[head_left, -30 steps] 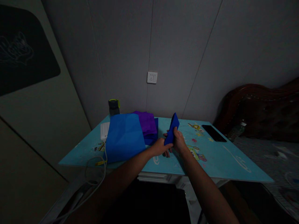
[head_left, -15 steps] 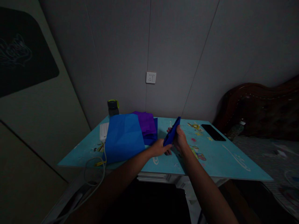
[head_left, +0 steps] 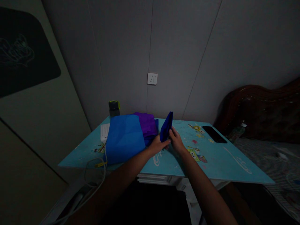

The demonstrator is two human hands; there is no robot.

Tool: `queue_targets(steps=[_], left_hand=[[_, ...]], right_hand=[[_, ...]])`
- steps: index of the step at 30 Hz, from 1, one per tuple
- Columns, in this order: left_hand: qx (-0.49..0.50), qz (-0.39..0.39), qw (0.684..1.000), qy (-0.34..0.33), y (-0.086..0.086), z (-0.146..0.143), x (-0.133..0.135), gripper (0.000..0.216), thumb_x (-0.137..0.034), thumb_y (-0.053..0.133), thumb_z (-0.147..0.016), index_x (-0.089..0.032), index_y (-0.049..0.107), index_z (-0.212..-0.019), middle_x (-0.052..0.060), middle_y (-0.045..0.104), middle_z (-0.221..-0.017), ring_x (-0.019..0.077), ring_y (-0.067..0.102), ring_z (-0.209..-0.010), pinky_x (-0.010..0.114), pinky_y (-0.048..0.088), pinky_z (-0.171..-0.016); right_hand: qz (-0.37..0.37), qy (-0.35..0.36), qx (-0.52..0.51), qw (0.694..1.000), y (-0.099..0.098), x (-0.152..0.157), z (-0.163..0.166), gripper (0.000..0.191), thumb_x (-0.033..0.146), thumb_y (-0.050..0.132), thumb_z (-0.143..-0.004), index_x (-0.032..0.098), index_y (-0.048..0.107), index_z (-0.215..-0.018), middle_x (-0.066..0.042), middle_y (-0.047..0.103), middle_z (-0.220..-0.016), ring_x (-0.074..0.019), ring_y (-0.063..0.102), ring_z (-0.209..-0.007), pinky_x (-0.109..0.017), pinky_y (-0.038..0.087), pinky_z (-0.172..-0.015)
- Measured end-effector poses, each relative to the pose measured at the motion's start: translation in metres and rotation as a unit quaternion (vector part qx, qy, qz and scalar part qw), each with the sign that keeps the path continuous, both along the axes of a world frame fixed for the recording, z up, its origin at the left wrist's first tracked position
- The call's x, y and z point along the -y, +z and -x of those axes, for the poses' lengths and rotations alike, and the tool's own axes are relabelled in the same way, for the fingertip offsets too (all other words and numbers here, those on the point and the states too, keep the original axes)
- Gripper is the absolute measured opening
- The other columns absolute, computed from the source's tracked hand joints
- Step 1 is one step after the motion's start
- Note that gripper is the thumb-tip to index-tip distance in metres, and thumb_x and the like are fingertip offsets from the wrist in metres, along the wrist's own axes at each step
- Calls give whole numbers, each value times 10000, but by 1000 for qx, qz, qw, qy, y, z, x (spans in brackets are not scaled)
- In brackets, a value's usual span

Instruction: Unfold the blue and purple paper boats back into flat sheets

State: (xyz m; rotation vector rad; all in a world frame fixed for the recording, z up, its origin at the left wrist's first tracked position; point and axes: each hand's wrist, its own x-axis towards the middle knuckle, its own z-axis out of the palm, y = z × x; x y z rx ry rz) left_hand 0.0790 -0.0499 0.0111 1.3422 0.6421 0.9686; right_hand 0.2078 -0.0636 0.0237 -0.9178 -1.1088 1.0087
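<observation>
A folded dark blue paper (head_left: pixel 166 126) stands nearly on edge over the middle of the light blue table (head_left: pixel 222 159). My left hand (head_left: pixel 159 144) pinches its lower left corner and my right hand (head_left: pixel 176 140) grips its lower right side. Just left of it lie a purple folded sheet (head_left: pixel 147 123) on a darker blue one, and a large flat blue sheet (head_left: pixel 124 137).
A dark bottle with a yellow-green lid (head_left: pixel 114 107) stands at the back left. A white charger block (head_left: pixel 103 132) with its cable hangs off the left edge. A black phone (head_left: pixel 214 133) lies at the right. A bed (head_left: pixel 269 125) stands beyond.
Both hands have carried the folded dark blue paper left and away from me, towards the purple sheet, and turned it more upright.
</observation>
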Motion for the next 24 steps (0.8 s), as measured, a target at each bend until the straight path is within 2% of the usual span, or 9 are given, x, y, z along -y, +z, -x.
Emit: queue_targets(steps=[3,5,7,9,12,15,19,22,24], left_hand=[[11,5,1000,0,-1,1,0,513,-450,714,-785,-137,571,-1166,58,681,-876,131,640,-629,244,515,-558],[2,-29,999,26,-1,2,-1,464,-456,683,-811,-137,609,-1139,85,691,-968,160,662,-751,265,533,-638],[-19,-83,994,74,-1,3,-2,418,-449,679,-817,-139,643,-1095,86,701,-993,190,663,-865,289,530,-745],[-35,-121,984,123,-1,4,-3,389,-447,687,-809,-144,660,-1052,79,711,-974,211,657,-917,304,512,-812],[-48,-142,973,177,0,5,-4,364,-448,710,-782,-148,660,-983,72,715,-910,225,659,-891,306,501,-807],[-68,-153,964,207,1,6,-4,341,-462,710,-775,-154,643,-906,58,701,-838,221,655,-856,297,495,-780],[-107,-163,955,223,2,7,-4,332,-499,630,-837,-167,617,-821,46,675,-758,217,645,-824,301,487,-759],[-105,-176,953,224,2,6,-5,350,-504,544,-894,-171,611,-810,45,670,-751,214,638,-821,312,483,-771],[-106,-178,953,219,1,6,-6,358,-508,531,-901,-170,616,-819,40,666,-740,211,635,-811,312,483,-767]], right_hand=[[-16,-44,13,999,3,-1,0,497,525,733,-756,238,655,-1155,-6,707,-891,-142,640,-722,-227,526,-590],[-21,-64,17,998,4,-2,-1,454,510,758,-734,243,687,-1094,-26,721,-1008,-180,657,-910,-261,546,-735],[-20,-71,22,997,4,-4,0,423,513,770,-719,242,707,-1038,-32,724,-1046,-199,645,-1004,-286,538,-821],[-17,-53,30,998,4,-3,0,404,540,757,-724,232,719,-981,-31,730,-1015,-202,644,-1003,-303,529,-857],[-15,-17,48,999,4,-1,2,397,582,715,-750,212,724,-892,-19,725,-891,-200,645,-912,-314,530,-832],[-28,-32,69,997,4,0,1,391,578,707,-757,196,724,-841,-16,706,-822,-204,629,-878,-312,519,-803],[-35,-67,67,995,-1,-6,-4,428,591,708,-747,174,720,-843,-25,696,-813,-199,608,-833,-306,502,-756],[-9,-70,33,997,-5,-11,-8,483,642,644,-776,165,705,-820,-17,676,-749,-170,580,-710,-293,486,-675],[-13,-81,36,996,-6,-12,-8,472,634,636,-785,168,702,-819,-13,674,-744,-164,575,-691,-291,481,-673]])
